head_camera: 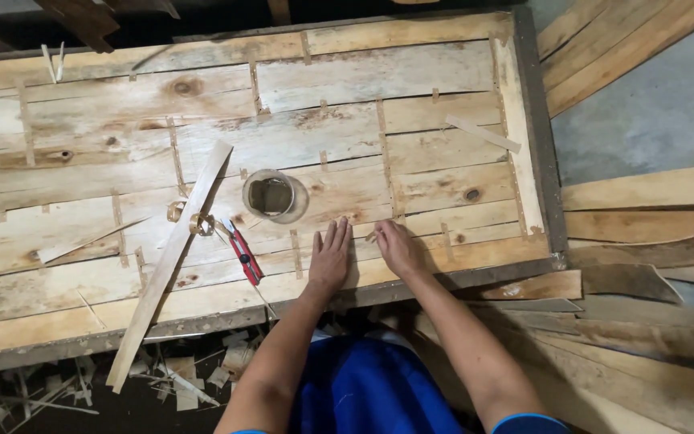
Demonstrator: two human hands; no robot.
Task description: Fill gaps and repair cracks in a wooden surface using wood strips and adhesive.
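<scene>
The veneer sheet (411, 193) lies flat under both my palms at the desk's (443, 281) near edge, its grain running left to right. My left hand (329, 261) presses with fingers spread open; my right hand (398, 247) rests beside it, fingertips curled at a seam. Red-handled scissors (242, 253) and a tape roll (275, 195) sit left, nearer my left hand.

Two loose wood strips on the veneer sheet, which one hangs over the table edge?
The long diagonal strip left of the red-handled cutter: its lower end sticks out past the front edge. The short strip near the far right corner lies wholly on the sheet.
</scene>
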